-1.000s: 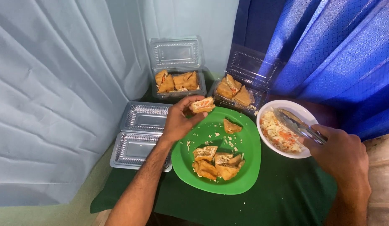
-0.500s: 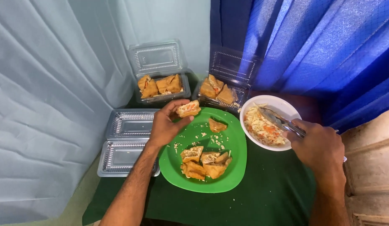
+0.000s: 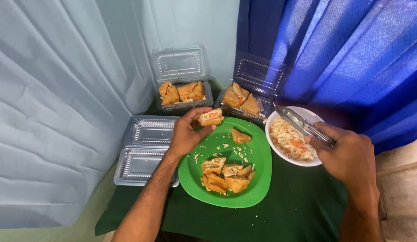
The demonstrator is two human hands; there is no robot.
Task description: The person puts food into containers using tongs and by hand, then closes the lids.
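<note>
Since the earlier frame, the left hand [image 3: 187, 134] has been keeping the stuffed fried tofu piece [image 3: 210, 118] raised over the far rim of the green plate [image 3: 257, 190], and the right hand [image 3: 349, 154] has drawn slightly back from the white bowl [image 3: 273, 121] with the metal tongs [image 3: 302, 124]. The left fingers are closing around the tofu piece from below and behind, clamped on it, filling side up. The left forearm is reaching in from the lower edge. The right hand is curling into a fist around the tong handles, squeezing them together; the tips are hanging over the shredded vegetable filling [image 3: 291, 142] in the bowl.

Below the left grip, 1 loose tofu piece [image 3: 240, 136] and a heap of cut pieces [image 3: 226, 175] are lying on the plate among crumbs. Beyond the grip, 2 open clear plastic boxes [image 3: 183, 92] [image 3: 244, 101] are holding more tofu. Left of it, 1 empty clear box [image 3: 145, 150] is lying open. Everything is sitting on a dark green cloth [image 3: 302, 210]. Pale curtains [image 3: 60, 89] are hanging to the left and blue curtains [image 3: 352, 58] to the right.
</note>
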